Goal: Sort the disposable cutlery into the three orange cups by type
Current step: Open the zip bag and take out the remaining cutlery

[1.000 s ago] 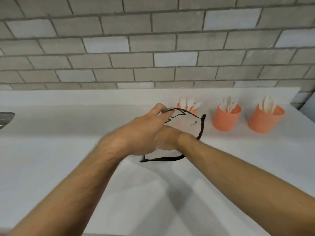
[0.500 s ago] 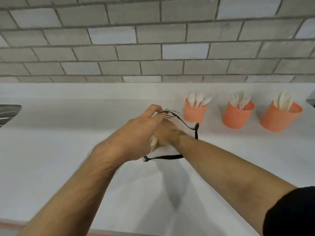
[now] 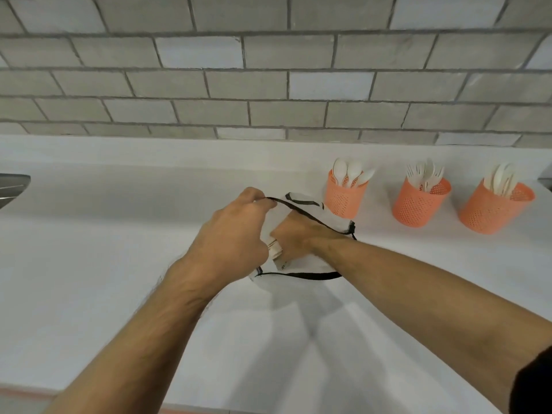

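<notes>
Three orange mesh cups stand along the back right of the white counter: the left cup [image 3: 345,197] holds white spoons, the middle cup [image 3: 418,203] holds forks, and the right cup [image 3: 490,209] holds what look like knives. A white pouch with black trim [image 3: 304,261] lies in front of the left cup. My left hand [image 3: 230,234] pinches the pouch's black rim and lifts it. My right hand [image 3: 294,234] is inside the pouch, its fingers curled round a bundle of pale cutlery [image 3: 274,248] whose ends show.
A grey tiled wall [image 3: 268,85] rises behind the counter [image 3: 104,249]. A metal sink edge [image 3: 12,186] shows at the far left. The counter's front edge runs along the bottom of the view.
My right hand has gone deeper into the pouch and closed round the pale bundle. My left hand keeps the rim lifted. The view has shifted, so the cups sit further right.
</notes>
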